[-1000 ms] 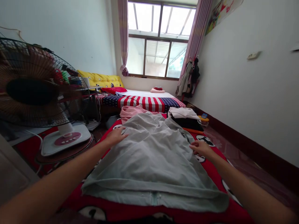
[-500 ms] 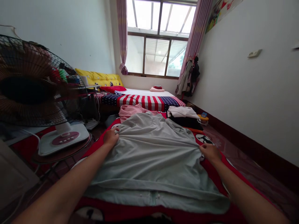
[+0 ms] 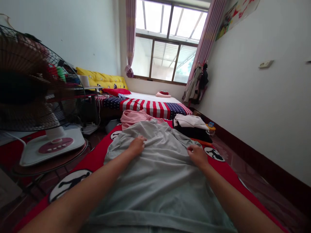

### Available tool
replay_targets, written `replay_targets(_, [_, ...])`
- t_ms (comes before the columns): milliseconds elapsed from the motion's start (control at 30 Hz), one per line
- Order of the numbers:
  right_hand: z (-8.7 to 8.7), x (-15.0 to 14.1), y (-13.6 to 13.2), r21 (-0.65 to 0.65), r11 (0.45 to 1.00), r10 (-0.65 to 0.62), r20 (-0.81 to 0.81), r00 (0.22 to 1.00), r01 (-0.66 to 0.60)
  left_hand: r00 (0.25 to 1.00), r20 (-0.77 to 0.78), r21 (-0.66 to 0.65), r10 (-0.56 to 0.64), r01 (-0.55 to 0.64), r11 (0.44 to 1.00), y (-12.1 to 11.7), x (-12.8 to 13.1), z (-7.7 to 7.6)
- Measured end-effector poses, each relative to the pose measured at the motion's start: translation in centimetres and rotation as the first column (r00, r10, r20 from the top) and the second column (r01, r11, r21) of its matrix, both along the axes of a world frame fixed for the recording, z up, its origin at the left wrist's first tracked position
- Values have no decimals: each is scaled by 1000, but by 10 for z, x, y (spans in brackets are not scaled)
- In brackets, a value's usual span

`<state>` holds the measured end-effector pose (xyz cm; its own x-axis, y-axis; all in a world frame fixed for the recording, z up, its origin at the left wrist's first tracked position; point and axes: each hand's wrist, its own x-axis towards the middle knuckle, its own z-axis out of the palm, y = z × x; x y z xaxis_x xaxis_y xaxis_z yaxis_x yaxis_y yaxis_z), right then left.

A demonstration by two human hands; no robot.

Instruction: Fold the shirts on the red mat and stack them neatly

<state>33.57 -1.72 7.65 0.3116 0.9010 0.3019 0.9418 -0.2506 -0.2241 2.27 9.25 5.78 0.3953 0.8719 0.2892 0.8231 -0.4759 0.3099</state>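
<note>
A pale grey-green jacket (image 3: pixel 155 181) lies spread before me on a red cover (image 3: pixel 97 161) with round white-and-black patches. My left hand (image 3: pixel 137 146) is over the upper left part of the jacket, its fingers curled in. On the other side, my right hand (image 3: pixel 198 156) is at the upper right part, thumb and fingers drawn together. Whether either hand pinches cloth is hidden. Soft creases run across the jacket between them. The lower hem reaches the bottom of the view, under my forearms.
Beyond the jacket are pink clothing (image 3: pixel 133 118) and a stack with white clothing (image 3: pixel 190 121) and black clothing (image 3: pixel 194 132). A fan (image 3: pixel 54 134) stands close on the left. A bed with a striped, starred cover (image 3: pixel 145 107) is under the window. Coats (image 3: pixel 194 85) hang by the right wall.
Both hands have moved inward from the jacket's side edges, where they had pulled it taut. The straight crosswise folds have slackened. The view has shifted slightly.
</note>
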Motion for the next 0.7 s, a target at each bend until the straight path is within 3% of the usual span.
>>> replay_targets(133, [-19, -31, 30, 121, 978, 178, -71, 981, -169, 996, 74, -27, -46, 48, 998, 25, 28, -21])
replay_targets(300, [-26, -35, 92, 235, 945, 281, -218, 935, -229, 990, 123, -68, 66, -58, 996, 71, 30, -27])
replay_targets(400, [-31, -26, 140, 185, 964, 239, -300, 924, -189, 978, 132, -98, 163, -151, 984, 96, 24, -28])
replay_targets(500, [-42, -15, 176, 103, 976, 216, -329, 919, -192, 960, 130, -117, 247, -233, 966, 109, 19, -39])
replay_targets(600, [-54, -7, 191, 7, 984, 170, -316, 933, -176, 943, 207, -48, 259, -255, 966, 108, 14, -53])
replay_targets(700, [-60, -9, 192, -57, 991, 99, -269, 958, -119, 894, 392, 71, 216, -263, 962, 101, 9, -57])
